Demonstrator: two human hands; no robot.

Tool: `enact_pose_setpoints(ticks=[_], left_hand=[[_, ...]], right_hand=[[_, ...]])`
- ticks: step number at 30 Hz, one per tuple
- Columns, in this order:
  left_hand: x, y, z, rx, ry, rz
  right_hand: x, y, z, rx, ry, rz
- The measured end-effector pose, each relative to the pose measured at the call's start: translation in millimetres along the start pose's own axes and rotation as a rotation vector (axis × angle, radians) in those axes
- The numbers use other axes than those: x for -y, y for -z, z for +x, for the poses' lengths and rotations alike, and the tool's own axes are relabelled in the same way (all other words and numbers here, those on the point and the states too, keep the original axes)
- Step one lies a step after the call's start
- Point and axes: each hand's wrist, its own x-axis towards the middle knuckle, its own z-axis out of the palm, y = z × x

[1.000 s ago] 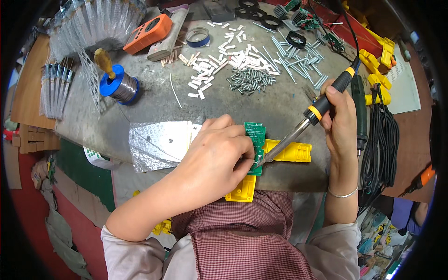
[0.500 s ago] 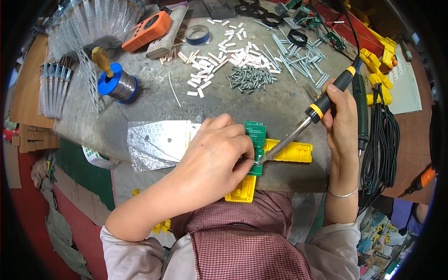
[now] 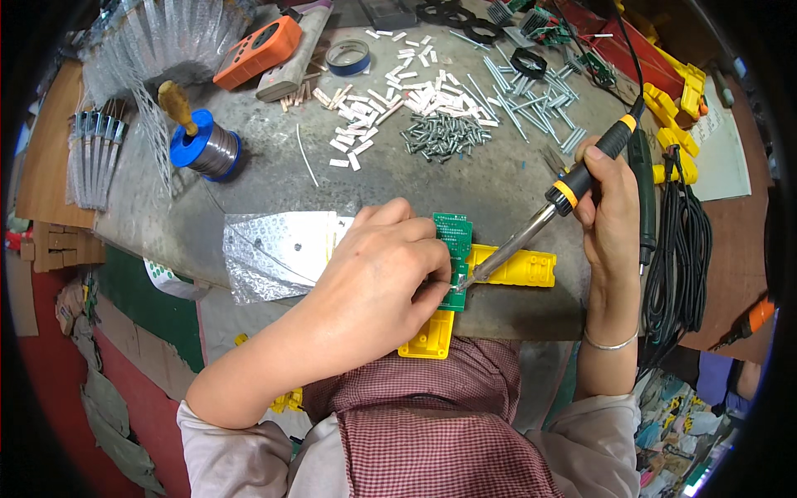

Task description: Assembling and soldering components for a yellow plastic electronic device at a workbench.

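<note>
My right hand grips a soldering iron with a black and yellow handle. Its metal shaft slants down left, and the tip meets the lower part of a green circuit board. My left hand is closed in a pinch at the board's left edge, close to the iron's tip. Between its fingertips shows a thin end, apparently solder wire; the fingers hide most of it. Beneath the board lie yellow plastic housing parts, one sticking out to the right, another toward me at the table edge.
A blue spool of solder stands at left; a thin strand runs from it across a bubble-wrap bag. Farther back lie small white parts, a pile of screws, long bolts, tape and an orange meter. Coiled black cable hangs at right.
Both hands, the board and the iron stay almost in place, with the iron's tip at the same spot. The whole view has shifted very slightly.
</note>
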Motion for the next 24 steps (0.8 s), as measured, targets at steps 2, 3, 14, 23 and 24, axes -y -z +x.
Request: enact_pose_setpoints(ticks=[2, 3, 14, 23, 24], left_hand=[[0.0, 0.6, 0.5, 0.006, 0.000, -0.005], [0.0, 0.9, 0.7, 0.012, 0.000, -0.010], [-0.7, 1.8, -0.1, 0.017, 0.010, -0.014], [-1.0, 1.6, -0.1, 0.016, 0.010, -0.011], [-0.9, 1.6, 0.3, 0.009, 0.007, -0.009]], right_hand=[[0.9, 0.1, -0.8, 0.003, 0.004, -0.006], [1.0, 0.1, -1.1, 0.001, 0.004, -0.007], [5.7, 5.3, -2.2, -0.060, 0.027, 0.038], [10.3, 6.9, -3.3, -0.091, 0.037, 0.064], [13.0, 7.3, -3.3, -0.092, 0.038, 0.062]])
